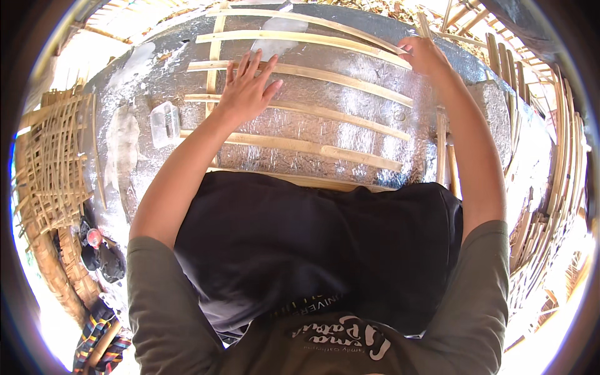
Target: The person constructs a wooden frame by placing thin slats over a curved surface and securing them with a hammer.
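Observation:
Several pale bamboo strips [337,114] lie roughly side by side across a worn, shiny grey surface [369,140], with another bamboo strip [216,37] running crosswise under their left ends. My left hand [247,90] rests with spread fingers over the strips near that crosspiece, holding nothing. At the far right, my right hand [426,56] is closed at the right end of the farthest long bamboo strip [331,25], fingertips pinched there. Its grip is partly hidden by the fingers.
A clear plastic container [165,125] sits left of my left forearm. Woven bamboo panels [56,162] stand at the left, above a dark bag [111,262] and a striped cloth [100,340]. Many bamboo slats [553,175] line the right side. Dark cloth [325,244] covers my lap.

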The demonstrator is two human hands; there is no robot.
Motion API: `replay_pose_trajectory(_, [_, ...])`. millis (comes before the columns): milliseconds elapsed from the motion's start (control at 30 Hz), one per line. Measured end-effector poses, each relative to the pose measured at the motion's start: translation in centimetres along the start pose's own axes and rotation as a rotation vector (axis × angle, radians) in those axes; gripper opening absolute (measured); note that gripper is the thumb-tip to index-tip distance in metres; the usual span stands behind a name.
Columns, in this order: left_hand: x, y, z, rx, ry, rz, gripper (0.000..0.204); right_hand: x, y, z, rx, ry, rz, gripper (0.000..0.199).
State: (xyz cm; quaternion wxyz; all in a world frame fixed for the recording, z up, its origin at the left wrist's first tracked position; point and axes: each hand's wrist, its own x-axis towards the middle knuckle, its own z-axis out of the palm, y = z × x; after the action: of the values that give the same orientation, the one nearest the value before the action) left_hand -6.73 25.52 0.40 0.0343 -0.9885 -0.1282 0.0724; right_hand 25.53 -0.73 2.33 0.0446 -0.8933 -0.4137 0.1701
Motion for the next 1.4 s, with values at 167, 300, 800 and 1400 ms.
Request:
replay_pose_trajectory(167, [0.1,-0.5,0.0,-0.037,-0.038,0.003,0.060,1.2,1.6,0.6,0.208,-0.071,0.014,0.027])
replay_pose_trajectory(300, [0.0,-0.4,-0.2,-0.043,-0.019,0.024,0.059,1.7,2.0,0.2,0.118,-0.082,-0.069,0.030])
replay_pose_trajectory(800, [0.0,-0.1,-0.6,-0.048,-0.025,0.017,0.059,1.3,0.0,0.3,-0.140,0.182,0.187,0.032])
replay_pose_trajectory(1400, [-8.5,-6.3,-10.4,-0.912,-0.332,0.177,0.046,-20.5,-11.7,-2.8,0.067,-0.411,-0.045,0.049])
